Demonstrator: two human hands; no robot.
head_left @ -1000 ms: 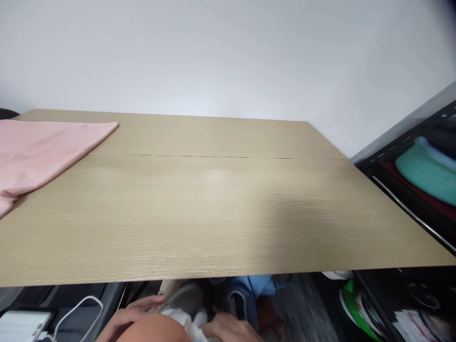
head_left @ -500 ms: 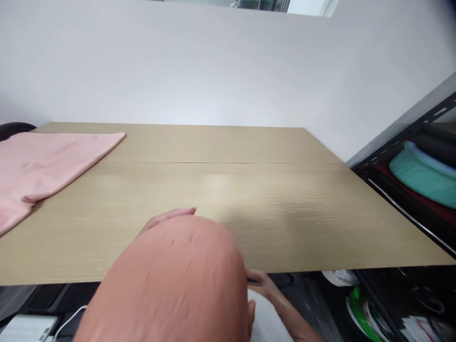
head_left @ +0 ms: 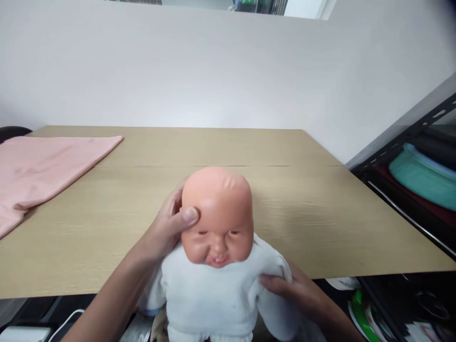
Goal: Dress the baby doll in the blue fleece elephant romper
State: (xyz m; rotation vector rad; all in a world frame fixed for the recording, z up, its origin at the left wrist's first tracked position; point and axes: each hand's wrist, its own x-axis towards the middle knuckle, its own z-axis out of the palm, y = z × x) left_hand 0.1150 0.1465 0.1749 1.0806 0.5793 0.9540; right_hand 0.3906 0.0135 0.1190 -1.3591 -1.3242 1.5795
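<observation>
A baby doll with a hard, flesh-coloured head and a soft white cloth body is held upright at the table's front edge, facing me. My left hand grips the side of its head, thumb on the temple, the other fingers hidden behind. My right hand is closed around the doll's white upper arm, its thumb in front. The lower end of the doll runs out of the bottom of the picture.
A wooden table stretches to a white wall. Pink cloth lies flat on its left side. At right stands a black metal shelf with a turquoise item. Below are rolls of tape and a white box with a cable.
The doll's head has moved away from the camera and down, so its face and white body now show. Both my hands, mostly hidden before, have come into view holding it.
</observation>
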